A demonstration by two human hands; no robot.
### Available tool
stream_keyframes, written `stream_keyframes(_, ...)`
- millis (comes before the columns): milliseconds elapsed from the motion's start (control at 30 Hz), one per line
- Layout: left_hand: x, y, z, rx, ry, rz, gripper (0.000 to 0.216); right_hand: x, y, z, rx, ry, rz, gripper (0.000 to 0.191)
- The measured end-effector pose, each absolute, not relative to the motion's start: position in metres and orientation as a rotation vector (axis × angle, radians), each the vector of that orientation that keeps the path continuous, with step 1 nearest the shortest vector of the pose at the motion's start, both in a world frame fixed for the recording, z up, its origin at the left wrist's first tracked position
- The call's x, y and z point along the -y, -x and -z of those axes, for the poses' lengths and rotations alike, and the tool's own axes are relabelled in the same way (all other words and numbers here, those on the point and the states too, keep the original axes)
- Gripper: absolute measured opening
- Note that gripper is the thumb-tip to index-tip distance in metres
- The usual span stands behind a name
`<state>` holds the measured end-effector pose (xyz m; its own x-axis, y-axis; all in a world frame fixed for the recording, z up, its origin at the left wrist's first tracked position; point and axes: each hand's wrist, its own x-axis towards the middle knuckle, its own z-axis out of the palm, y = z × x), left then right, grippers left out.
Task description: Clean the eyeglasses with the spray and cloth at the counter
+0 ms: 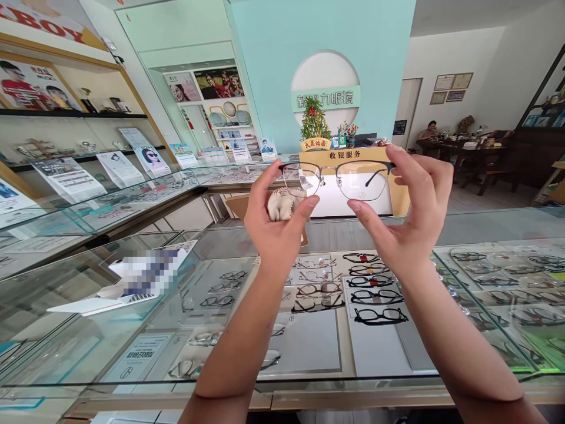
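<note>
I hold a pair of thin-rimmed glasses (pixel 338 175) up at chest height over a glass display counter (pixel 309 347). My left hand (pixel 278 221) pinches the left lens rim between thumb and fingers and also keeps a crumpled whitish cloth (pixel 281 204) in its palm. My right hand (pixel 408 209) grips the right end of the frame, thumb below the lens and fingers above. A small tag hangs near the left lens.
Under the counter glass lie trays with several glasses (pixel 375 294). A white card stand (pixel 145 274) sits on the counter at left. More glass cases run along the left wall. A cashier desk (pixel 348 156) with a plant stands ahead; a person sits at a table at the far right.
</note>
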<state>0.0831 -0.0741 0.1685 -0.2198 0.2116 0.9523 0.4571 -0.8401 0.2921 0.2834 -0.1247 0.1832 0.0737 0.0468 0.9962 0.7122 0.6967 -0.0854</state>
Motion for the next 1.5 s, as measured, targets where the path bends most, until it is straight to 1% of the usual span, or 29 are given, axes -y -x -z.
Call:
stream_keyframes(300,0.070,-0.085,-0.167,0.768,1.833,2.133,0.065,0.127,-0.283,-0.182,1.448,0.696,0.547,0.062)
stream_keyframes(367,0.069,-0.085,-0.166,0.782,1.755,2.119,0.066,0.125,-0.283,-0.181,1.454,0.689,0.494,0.062)
stream_keyframes(533,0.071,-0.083,-0.165,0.768,1.630,2.084,0.073,0.119,-0.284,-0.178,1.512,0.730,0.300,0.055)
stream_keyframes(700,0.074,-0.083,-0.165,0.820,1.597,2.016,0.075,0.113,-0.289,-0.175,1.543,0.819,0.157,0.056)
stream_keyframes(1033,0.075,-0.083,-0.165,0.806,1.603,2.004,0.073,0.111,-0.288,-0.175,1.526,0.858,0.079,0.058)
stream_keyframes(1167,0.074,-0.084,-0.166,0.793,1.597,2.015,0.071,0.113,-0.286,-0.175,1.526,0.859,0.122,0.057)
stream_keyframes(1367,0.068,-0.083,-0.165,0.866,1.823,2.184,0.062,0.112,-0.282,-0.173,1.450,0.735,0.413,0.060)
stream_keyframes(1500,0.062,-0.081,-0.163,0.843,1.904,2.234,0.064,0.111,-0.281,-0.172,1.434,0.706,0.510,0.063)
